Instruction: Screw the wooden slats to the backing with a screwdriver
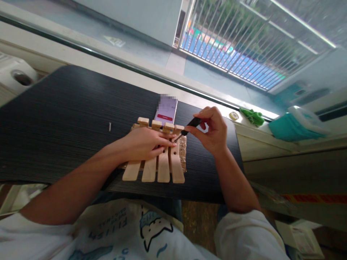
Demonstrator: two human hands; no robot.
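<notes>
A small assembly of pale wooden slats (162, 166) lies on the dark table (59, 122) in front of me. My left hand (146, 144) rests flat on the slats, fingers stretched out and pressing them down. My right hand (213, 131) pinches a small black-handled screwdriver (189, 126), its tip angled down at the rightmost slat, close to my left fingertips. A single small screw (110, 126) lies on the table to the left of the slats.
A phone (166, 110) with a lit screen lies just behind the slats. A white paper roll (18, 77) stands at far left. A windowsill with a green cloth (253, 116) and a teal container (294, 126) runs along the right, beyond the table edge.
</notes>
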